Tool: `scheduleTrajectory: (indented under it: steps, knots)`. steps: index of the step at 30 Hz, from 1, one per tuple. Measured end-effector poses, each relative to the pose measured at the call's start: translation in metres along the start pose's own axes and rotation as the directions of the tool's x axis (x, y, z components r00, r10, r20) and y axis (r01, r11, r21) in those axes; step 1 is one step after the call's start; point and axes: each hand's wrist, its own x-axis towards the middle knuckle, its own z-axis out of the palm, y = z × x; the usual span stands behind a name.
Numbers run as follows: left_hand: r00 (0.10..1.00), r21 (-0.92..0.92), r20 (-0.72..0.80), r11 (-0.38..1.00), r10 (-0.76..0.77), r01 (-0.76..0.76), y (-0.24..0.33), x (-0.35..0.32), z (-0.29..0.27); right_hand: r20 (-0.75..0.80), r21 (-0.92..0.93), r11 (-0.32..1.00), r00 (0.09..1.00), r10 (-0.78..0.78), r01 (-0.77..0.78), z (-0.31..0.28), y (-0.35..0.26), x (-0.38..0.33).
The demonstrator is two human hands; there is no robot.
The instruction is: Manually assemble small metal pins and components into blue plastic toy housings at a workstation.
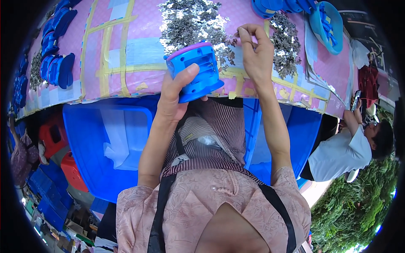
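A blue plastic frame [205, 69] with a pink rim on top and a wider base stands tilted over the table's near edge. My left hand [174, 90] is closed around it, thumb across its front. Beyond it spreads a large heap of small shiny metal pieces [187, 25]. To the right of that heap, my right hand [258, 52] is raised with thumb and forefinger brought together. Whatever lies between those fingertips is too small to make out. A smaller pile of dark metal pieces [287, 46] lies just right of this hand.
Similar blue plastic parts [59, 69] line the table's left side, and more [270, 6] sit at the far right. A turquoise basin [333, 42] holds blue pieces. Large blue bins [80, 143] stand below the table edge. A person in a white shirt [337, 152] is at the right.
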Motion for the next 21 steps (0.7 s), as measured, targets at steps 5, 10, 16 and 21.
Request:
scheduleTrajectory:
  steps: [5, 10, 16, 21]
  knots:
    - [0.998, 0.071, -0.027, 0.996, 0.057, -0.055, 0.0, -0.002, 0.006, 0.5, 0.459, 0.637, 0.772, 0.392, -0.62, -0.016, -0.041, -0.016]
    - [0.983, 0.145, -0.051, 0.975, 0.175, -0.166, -0.001, -0.003, 0.011, 0.422, 0.407, 0.737, 0.827, 0.372, -0.54, -0.011, -0.065, -0.033]
    - [0.976, 0.173, -0.057, 0.965, 0.211, -0.198, -0.003, -0.006, 0.012, 0.32, 0.381, 0.798, 0.876, 0.36, -0.467, 0.0, -0.056, -0.043]
    - [0.969, 0.152, -0.103, 0.966, 0.224, -0.207, -0.003, -0.01, 0.014, 0.344, 0.405, 0.759, 0.854, 0.391, -0.51, 0.003, -0.056, -0.046]
